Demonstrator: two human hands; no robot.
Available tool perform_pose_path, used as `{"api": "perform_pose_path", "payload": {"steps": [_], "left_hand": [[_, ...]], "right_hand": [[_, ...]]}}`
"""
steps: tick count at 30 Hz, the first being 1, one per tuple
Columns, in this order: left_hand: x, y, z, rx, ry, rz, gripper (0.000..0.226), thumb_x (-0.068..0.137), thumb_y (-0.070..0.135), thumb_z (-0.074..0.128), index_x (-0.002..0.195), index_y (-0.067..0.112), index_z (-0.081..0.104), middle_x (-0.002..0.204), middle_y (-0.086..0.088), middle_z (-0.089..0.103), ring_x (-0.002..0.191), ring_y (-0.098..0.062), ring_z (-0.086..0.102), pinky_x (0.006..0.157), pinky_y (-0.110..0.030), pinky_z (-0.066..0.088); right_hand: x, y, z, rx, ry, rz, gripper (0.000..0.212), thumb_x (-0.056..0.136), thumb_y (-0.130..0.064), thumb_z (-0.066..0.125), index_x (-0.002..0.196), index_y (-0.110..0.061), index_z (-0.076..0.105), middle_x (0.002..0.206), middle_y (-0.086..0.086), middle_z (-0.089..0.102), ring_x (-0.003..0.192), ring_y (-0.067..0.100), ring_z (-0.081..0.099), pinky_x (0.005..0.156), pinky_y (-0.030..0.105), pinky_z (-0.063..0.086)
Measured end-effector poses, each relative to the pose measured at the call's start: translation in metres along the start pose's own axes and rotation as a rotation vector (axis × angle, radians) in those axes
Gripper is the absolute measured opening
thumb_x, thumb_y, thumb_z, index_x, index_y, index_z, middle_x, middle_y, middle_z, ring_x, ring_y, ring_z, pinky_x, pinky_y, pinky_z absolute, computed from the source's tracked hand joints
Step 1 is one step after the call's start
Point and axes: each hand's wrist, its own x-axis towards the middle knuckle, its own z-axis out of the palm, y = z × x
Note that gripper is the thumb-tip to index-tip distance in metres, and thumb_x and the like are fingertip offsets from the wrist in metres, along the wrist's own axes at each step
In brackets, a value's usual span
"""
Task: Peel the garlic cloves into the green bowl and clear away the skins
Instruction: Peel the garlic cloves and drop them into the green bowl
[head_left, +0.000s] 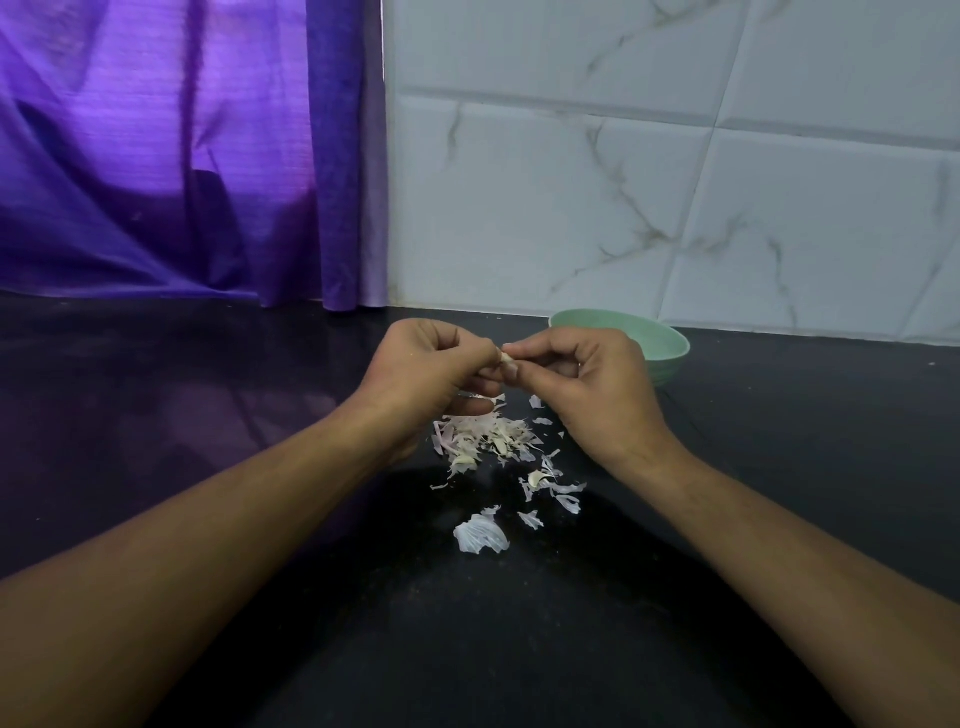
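Garlic clove (506, 357), small and pale, sits between the fingertips of both hands, above the dark counter (519, 649). The left hand (431, 371) has its fingers curled and pinches the clove from the left side. The right hand (587, 379) also curls its fingers and pinches the same clove from the right, with the thumb nail turned toward the camera. The two hands touch each other at the clove, so only a little part of it shows; I cannot tell if skin is on it or not.

Directly under the hands lies a pile of garlic skins (488, 439), thin white and pinkish pieces, on the counter. More loose skins (550, 483) are scattered nearer to the person, and one bigger white piece (480, 536) lies apart from the pile, closest to the camera.

Behind the right hand stands the green bowl (660, 343), near the wall, partly hidden by the hand. What is inside the bowl cannot be seen from this angle.

The wall (675, 182) behind has white tiles with marble veins. On the left side hangs a purple curtain (182, 156) that reaches down to the counter.
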Motion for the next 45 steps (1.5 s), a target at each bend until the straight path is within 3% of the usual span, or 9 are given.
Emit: {"api": "perform_pose_path", "payload": {"steps": [7,12,16,20,23,28,33,36,45], "left_hand": [[-0.001,-0.002,0.003,0.008,0.014,0.017,0.011,0.089,0.001,0.069,0.079,-0.001,0.073,0.072,-0.008,0.071,0.066,-0.012,0.065,0.063,-0.028,0.061],[0.001,0.002,0.000,0.008,-0.023,0.049,0.011,0.094,0.006,0.069,0.084,0.001,0.072,0.080,-0.012,0.071,0.071,-0.014,0.068,0.062,-0.029,0.061],[0.003,-0.001,-0.002,0.083,-0.055,0.075,0.012,0.096,0.009,0.067,0.086,0.002,0.070,0.075,-0.007,0.071,0.072,-0.015,0.068,0.060,-0.030,0.060],[0.006,-0.009,-0.007,0.311,-0.044,0.128,0.012,0.093,0.012,0.068,0.083,0.006,0.072,0.079,-0.013,0.075,0.074,-0.019,0.074,0.062,-0.035,0.062],[0.007,-0.009,-0.011,0.349,-0.023,0.154,0.012,0.095,0.014,0.067,0.087,0.007,0.074,0.080,-0.011,0.076,0.072,-0.015,0.074,0.063,-0.037,0.063],[0.006,-0.003,-0.011,0.229,-0.063,0.169,0.022,0.102,0.022,0.064,0.097,0.003,0.072,0.095,-0.014,0.076,0.078,-0.018,0.070,0.064,-0.036,0.061],[0.006,-0.004,-0.011,0.183,-0.071,0.190,0.022,0.095,0.025,0.075,0.092,0.004,0.073,0.087,-0.016,0.074,0.077,-0.018,0.070,0.065,-0.037,0.063],[0.006,-0.002,-0.012,0.105,-0.087,0.152,0.013,0.092,0.018,0.077,0.088,0.006,0.073,0.077,-0.006,0.072,0.077,-0.014,0.070,0.064,-0.033,0.063],[0.005,0.002,-0.011,0.070,-0.093,0.109,0.007,0.092,0.010,0.076,0.090,0.004,0.077,0.086,-0.014,0.075,0.083,-0.016,0.072,0.065,-0.032,0.064]], "right_hand": [[-0.001,-0.001,0.003,0.082,0.006,0.030,0.012,0.087,-0.005,0.080,0.099,-0.005,0.080,0.085,0.002,0.080,0.081,0.017,0.078,0.076,0.026,0.061],[0.001,-0.005,0.003,0.278,-0.005,0.094,0.011,0.092,0.003,0.072,0.102,0.004,0.076,0.084,0.009,0.079,0.076,0.014,0.076,0.071,0.022,0.059],[-0.001,-0.004,0.004,0.404,-0.001,0.211,0.014,0.089,-0.002,0.075,0.102,-0.001,0.076,0.090,0.014,0.077,0.087,0.022,0.074,0.081,0.032,0.062],[0.005,-0.004,-0.001,0.591,0.036,0.324,0.023,0.084,-0.014,0.077,0.105,-0.004,0.076,0.098,0.013,0.076,0.091,0.020,0.070,0.091,0.040,0.060],[0.005,-0.003,-0.001,0.509,0.027,0.315,0.023,0.090,-0.011,0.074,0.111,0.000,0.074,0.098,0.014,0.077,0.089,0.022,0.071,0.091,0.042,0.061],[0.000,-0.006,0.001,0.372,-0.010,0.243,0.016,0.092,-0.001,0.072,0.107,0.004,0.072,0.093,0.022,0.077,0.078,0.018,0.074,0.071,0.025,0.060],[0.000,-0.006,0.001,0.309,-0.032,0.230,0.010,0.092,0.001,0.072,0.101,0.001,0.072,0.090,0.021,0.077,0.077,0.019,0.075,0.073,0.026,0.062],[-0.001,-0.007,0.001,0.329,-0.034,0.237,0.010,0.091,0.001,0.072,0.102,0.001,0.072,0.085,0.016,0.077,0.075,0.018,0.075,0.072,0.026,0.062],[-0.002,-0.010,0.000,0.386,-0.009,0.266,0.010,0.091,0.000,0.073,0.100,0.002,0.072,0.085,0.018,0.077,0.073,0.020,0.074,0.074,0.031,0.063]]}}
